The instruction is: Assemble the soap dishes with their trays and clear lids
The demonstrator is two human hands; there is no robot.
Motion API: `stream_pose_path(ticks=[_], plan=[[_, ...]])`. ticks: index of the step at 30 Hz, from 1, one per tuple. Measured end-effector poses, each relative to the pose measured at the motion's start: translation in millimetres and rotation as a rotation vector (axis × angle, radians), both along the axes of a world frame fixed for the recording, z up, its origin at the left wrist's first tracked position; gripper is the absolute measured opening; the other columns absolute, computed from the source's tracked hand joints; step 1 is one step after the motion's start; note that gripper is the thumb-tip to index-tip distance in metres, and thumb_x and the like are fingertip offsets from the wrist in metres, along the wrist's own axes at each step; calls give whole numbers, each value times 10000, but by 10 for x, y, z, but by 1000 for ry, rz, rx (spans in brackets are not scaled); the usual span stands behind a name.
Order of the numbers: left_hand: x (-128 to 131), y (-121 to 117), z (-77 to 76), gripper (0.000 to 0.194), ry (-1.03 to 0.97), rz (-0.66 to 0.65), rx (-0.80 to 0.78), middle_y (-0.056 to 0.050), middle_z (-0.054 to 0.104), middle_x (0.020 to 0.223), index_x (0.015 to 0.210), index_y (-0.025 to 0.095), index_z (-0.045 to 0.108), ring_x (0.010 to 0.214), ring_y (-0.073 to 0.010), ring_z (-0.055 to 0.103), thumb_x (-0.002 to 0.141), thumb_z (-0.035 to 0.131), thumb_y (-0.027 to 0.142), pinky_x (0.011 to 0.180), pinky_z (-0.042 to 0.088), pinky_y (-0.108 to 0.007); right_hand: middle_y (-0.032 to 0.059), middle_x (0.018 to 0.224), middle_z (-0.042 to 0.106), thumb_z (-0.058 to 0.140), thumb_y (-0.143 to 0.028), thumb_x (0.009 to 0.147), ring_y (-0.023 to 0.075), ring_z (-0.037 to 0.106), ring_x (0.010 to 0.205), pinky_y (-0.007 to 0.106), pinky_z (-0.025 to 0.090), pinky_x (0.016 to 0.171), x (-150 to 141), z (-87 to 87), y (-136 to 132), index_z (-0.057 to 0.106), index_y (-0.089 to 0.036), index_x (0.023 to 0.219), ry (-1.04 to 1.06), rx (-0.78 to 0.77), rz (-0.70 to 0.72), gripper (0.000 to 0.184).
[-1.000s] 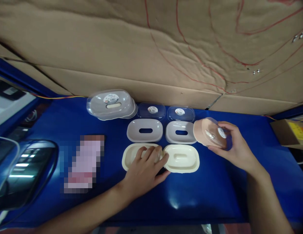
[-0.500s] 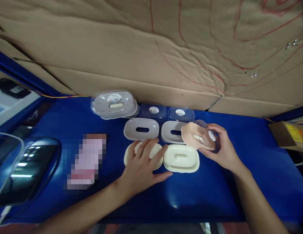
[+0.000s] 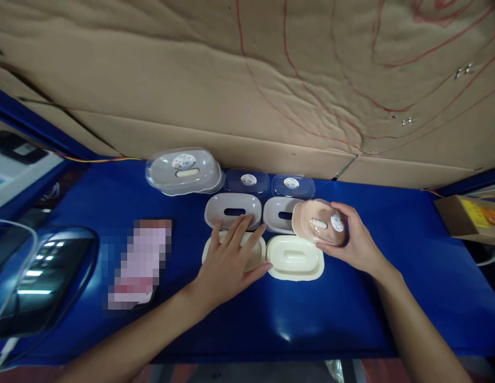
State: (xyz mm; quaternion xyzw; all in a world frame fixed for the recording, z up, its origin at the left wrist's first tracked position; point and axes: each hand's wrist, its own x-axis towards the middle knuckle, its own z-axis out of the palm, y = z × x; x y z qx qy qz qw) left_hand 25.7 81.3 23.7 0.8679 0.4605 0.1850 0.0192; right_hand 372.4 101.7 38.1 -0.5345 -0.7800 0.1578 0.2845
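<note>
My right hand [image 3: 359, 236] grips the right end of a pinkish soap dish [image 3: 311, 223] with a clear, labelled lid. This dish is tilted over the right part of a grey oval tray with a slot [image 3: 272, 215]. With fingers spread, my left hand [image 3: 225, 260] lies over a cream oval base [image 3: 255, 255], hiding much of it. Its fingertips reach the near edge of the other grey slotted tray [image 3: 215, 210]; whether they touch it I cannot tell. A second cream base [image 3: 295, 258] with a raised middle lies between my hands.
Behind the trays lie two clear lids with round labels [image 3: 247, 182] [image 3: 291, 184]. Stacked lidded soap dishes [image 3: 187, 170] stand at the back left. A blurred-out phone-shaped item [image 3: 141, 260], a dark cabled device [image 3: 43, 276] and a cardboard box [image 3: 466, 218] flank the blue table [image 3: 311, 330].
My right hand has brought the pinkish soap dish left, over the right grey tray, and turned its lid more upward. My left hand has lifted, spread its fingers and shifted slightly away from me.
</note>
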Motion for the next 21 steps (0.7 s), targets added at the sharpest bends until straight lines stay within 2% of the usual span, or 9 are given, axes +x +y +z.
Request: stream_pose_path(ticks=[2, 4, 6, 8, 10, 13, 16, 19, 21], plan=[[-6, -41, 25, 772, -70, -42, 37, -273, 444, 1678, 1601, 201, 442, 1556, -442, 450, 994, 675, 618, 1281, 213, -735, 155, 1528, 507, 904, -498, 797, 428, 532, 1444, 671, 491, 1162, -60, 48, -42, 334, -339, 1573, 22, 29, 15, 976], [-7, -117, 62, 937, -207, -128, 11, -286, 353, 1720, 1667, 225, 299, 1599, -432, 383, 945, 752, 613, 1274, 305, -698, 154, 1533, 491, 920, -471, 774, 434, 510, 1463, 669, 484, 1173, -173, 111, -116, 330, -355, 1576, 57, 34, 68, 1003], [-1, -207, 100, 1129, -374, -223, -124, -281, 260, 1758, 1712, 254, 135, 1629, -395, 338, 886, 824, 598, 1241, 438, -594, 149, 1541, 478, 940, -448, 745, 430, 505, 1471, 648, 492, 1176, -321, 164, -207, 335, -371, 1576, 100, 1, 161, 1031], [9, -277, 125, 1218, -507, -255, -275, -281, 227, 1766, 1719, 265, 59, 1631, -390, 335, 856, 874, 541, 1220, 484, -562, 145, 1557, 464, 952, -439, 729, 418, 504, 1478, 619, 509, 1174, -468, 185, -289, 332, -380, 1582, 142, -54, 263, 1056], [16, -300, 126, 1137, -608, -251, -347, -260, 292, 1739, 1708, 286, 104, 1610, -393, 375, 883, 873, 434, 1228, 474, -586, 147, 1560, 461, 958, -453, 730, 407, 503, 1484, 603, 518, 1174, -580, 167, -338, 314, -382, 1596, 184, -97, 337, 1081], [19, -249, 87, 964, -728, -254, -392, -196, 412, 1659, 1663, 326, 239, 1558, -377, 444, 907, 837, 327, 1237, 459, -597, 155, 1561, 466, 961, -512, 740, 403, 506, 1484, 599, 523, 1169, -652, 102, -341, 301, -377, 1612, 222, -124, 365, 1102], [26, -182, 39, 985, -839, -273, -443, -168, 436, 1607, 1637, 335, 284, 1523, -391, 458, 842, 865, 308, 1215, 479, -600, 165, 1570, 471, 924, -671, 723, 418, 502, 1484, 594, 526, 1159, -602, 55, -277, 324, -353, 1619, 228, -95, 360, 1125], [37, -164, 21, 998, -899, -267, -478, -155, 392, 1608, 1633, 346, 276, 1533, -389, 424, 819, 842, 232, 1203, 492, -585, 174, 1593, 458, 811, -801, 756, 429, 482, 1492, 614, 482, 1190, -403, 49, -163, 298, -330, 1647, 189, -11, 266, 1131], [37, -170, 27, 998, -909, -265, -491, -148, 367, 1616, 1636, 356, 268, 1548, -386, 397, 822, 822, 192, 1201, 495, -577, 176, 1616, 440, 767, -771, 834, 431, 459, 1505, 637, 429, 1222, -170, 41, -71, 270, -321, 1662, 107, 46, 125, 1065]])
